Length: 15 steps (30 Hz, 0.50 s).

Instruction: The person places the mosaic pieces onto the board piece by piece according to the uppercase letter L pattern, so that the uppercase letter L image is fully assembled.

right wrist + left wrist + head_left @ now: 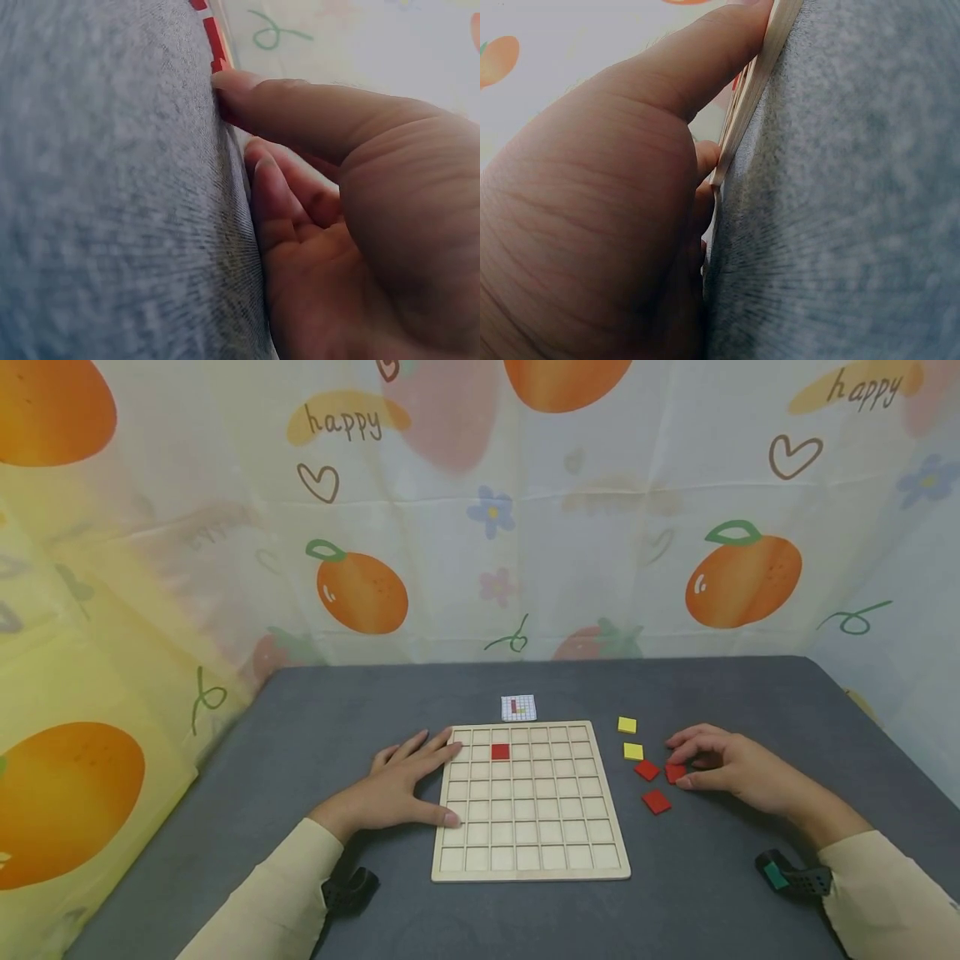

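A pale wooden grid board [531, 872] lies flat on the table, with one red square tile [500, 752] in a cell of its upper part. Spread along the board's left side, my left hand [401, 785] rests its fingertips and thumb on the edge; the left wrist view shows the thumb [712, 56] on the rim. To the right of the board, my right hand [738, 768] pinches another red tile [675, 773] between thumb and fingers, low at the tabletop. Its thumb [292, 105] touches that tile in the right wrist view, where the index fingertip is mostly hidden.
Two yellow tiles [633, 751] and two more red tiles [656, 802] lie between the board and my right hand. A small printed grid card [518, 707] sits just behind the board. The dark grey table [360, 693] ends at a fruit-patterned curtain [442, 527].
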Available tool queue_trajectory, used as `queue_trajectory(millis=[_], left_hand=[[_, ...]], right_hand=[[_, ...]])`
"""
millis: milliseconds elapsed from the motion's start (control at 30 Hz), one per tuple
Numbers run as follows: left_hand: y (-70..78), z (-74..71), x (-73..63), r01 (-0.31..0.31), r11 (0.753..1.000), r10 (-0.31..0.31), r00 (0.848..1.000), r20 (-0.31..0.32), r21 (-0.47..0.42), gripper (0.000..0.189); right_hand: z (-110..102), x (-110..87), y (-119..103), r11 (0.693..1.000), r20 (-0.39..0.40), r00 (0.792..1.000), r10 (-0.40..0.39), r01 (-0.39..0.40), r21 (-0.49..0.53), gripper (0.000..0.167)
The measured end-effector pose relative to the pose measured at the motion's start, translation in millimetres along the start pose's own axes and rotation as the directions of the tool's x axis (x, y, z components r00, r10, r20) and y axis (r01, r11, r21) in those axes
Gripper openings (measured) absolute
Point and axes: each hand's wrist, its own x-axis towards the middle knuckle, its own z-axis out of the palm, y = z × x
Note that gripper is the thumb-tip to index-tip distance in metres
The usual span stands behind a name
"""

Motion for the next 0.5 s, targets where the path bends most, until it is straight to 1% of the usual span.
queue_trajectory(millis=[133, 267, 500], left_hand=[[0.4, -0.2, 0.0, -0.002, 1.000, 0.002, 1.000, -0.001, -0.003, 0.114], [1.0, -0.4, 0.2, -0.005, 1.000, 0.005, 1.000, -0.003, -0.003, 0.114], [0.4, -0.1, 0.3, -0.006, 1.000, 0.006, 1.000, -0.007, -0.009, 0.114]], right_hand=[[3.2, 1.0, -0.2, 1.000, -0.058, 0.998, 0.016, -0.015, 0.006, 0.013], [4.4, 0.0, -1.2, 0.999, -0.109, 0.993, 0.048, -0.047, 0.014, 0.011], [7.0, -0.9, -6.5, 0.997, -0.162, 0.984, 0.078, -0.077, 0.014, 0.017]])
